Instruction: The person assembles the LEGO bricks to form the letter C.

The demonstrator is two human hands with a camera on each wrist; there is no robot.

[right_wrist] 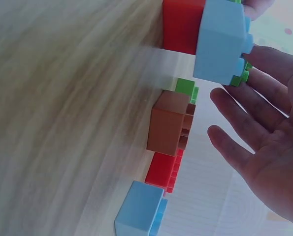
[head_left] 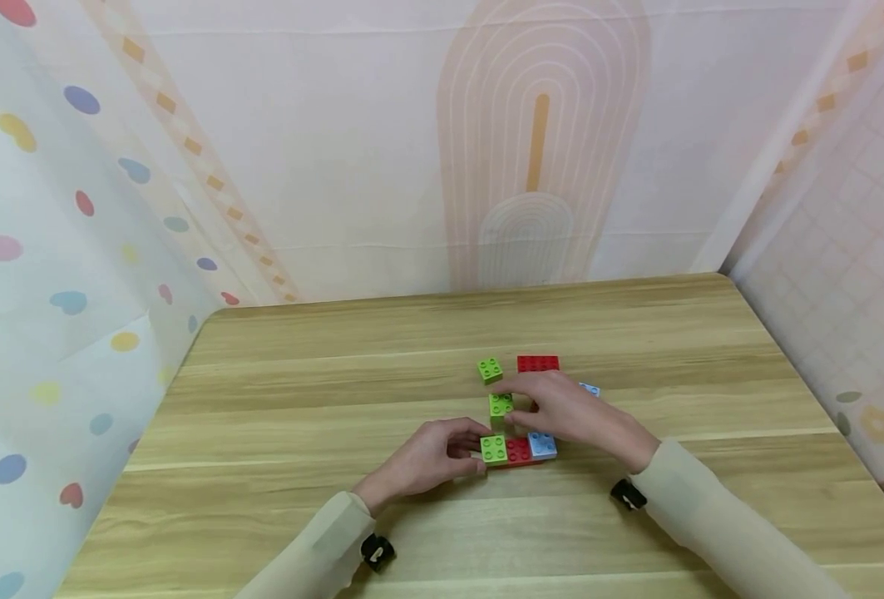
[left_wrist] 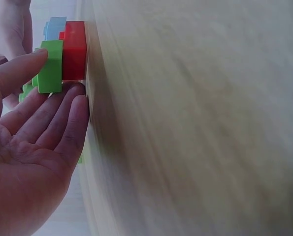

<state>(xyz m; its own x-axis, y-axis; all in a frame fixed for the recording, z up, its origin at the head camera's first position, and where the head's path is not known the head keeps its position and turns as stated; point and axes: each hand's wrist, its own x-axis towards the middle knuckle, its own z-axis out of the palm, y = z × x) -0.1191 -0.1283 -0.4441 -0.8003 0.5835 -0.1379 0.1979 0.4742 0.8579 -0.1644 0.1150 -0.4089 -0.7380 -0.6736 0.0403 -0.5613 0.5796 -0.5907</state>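
A red brick (head_left: 518, 450) lies on the table with a green brick (head_left: 493, 449) on its left end and a light blue brick (head_left: 542, 445) on its right end. My left hand (head_left: 442, 453) grips the left end of this stack, its thumb against the green brick (left_wrist: 50, 69) and the fingers around the far side. Just behind the stack, my right hand (head_left: 561, 406) pinches a second green brick (head_left: 501, 404) between thumb and fingers. In the right wrist view the light blue brick (right_wrist: 220, 42) partly hides that held brick, and the other fingers spread loosely.
Farther back on the wooden table (head_left: 322, 374) lie a third green brick (head_left: 490, 370), a red brick (head_left: 538, 363) and a light blue brick (head_left: 590, 388). A brown brick (right_wrist: 167, 123) shows among them in the right wrist view. Patterned cloth hangs behind the table.
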